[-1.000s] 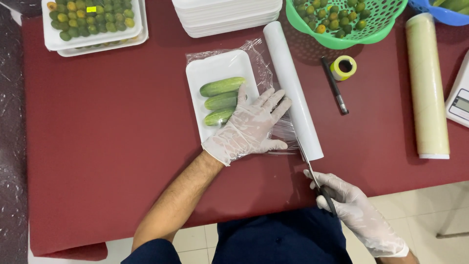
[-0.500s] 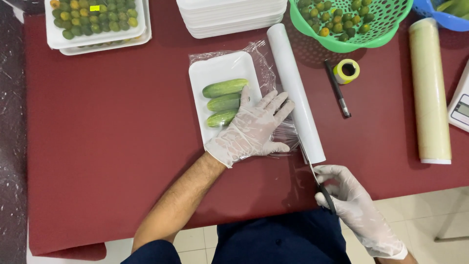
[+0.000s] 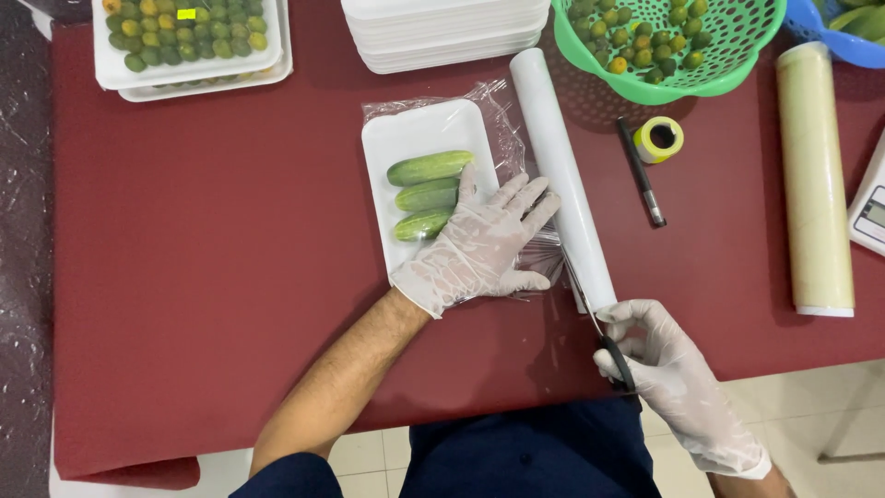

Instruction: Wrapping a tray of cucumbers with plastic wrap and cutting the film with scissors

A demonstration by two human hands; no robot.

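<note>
Dark red tabletop [image 3: 203, 277], crowded along the far edge: stacked white trays [image 3: 442, 32], a green basket [image 3: 673, 41] of small fruit, trays of green and yellow fruit [image 3: 189, 41] at far left, a yellow tape roll [image 3: 659, 138] beside a black pen [image 3: 641, 171], a second, yellowish film roll [image 3: 816, 184] at right. Centre stage: a white foam tray [image 3: 406, 148] with three small cucumbers [image 3: 429, 195] side by side, lying on a sheet of clear cling film [image 3: 502, 120] drawn off the white roll [image 3: 562, 175] just beside it. Left hand [image 3: 479, 244], gloved, spread flat with fingers apart, pressing on the tray's near corner and the film. Right hand [image 3: 659, 355], gloved, curled shut around the black handles of scissors [image 3: 604, 332], blades pointing at the film near the roll's near end. Film probably very light, limp and clingy, easily wrinkled or torn; best pinned flat and kept taut near the cut. Foam tray light, brittle at the rim; better gripped along its sides.
</note>
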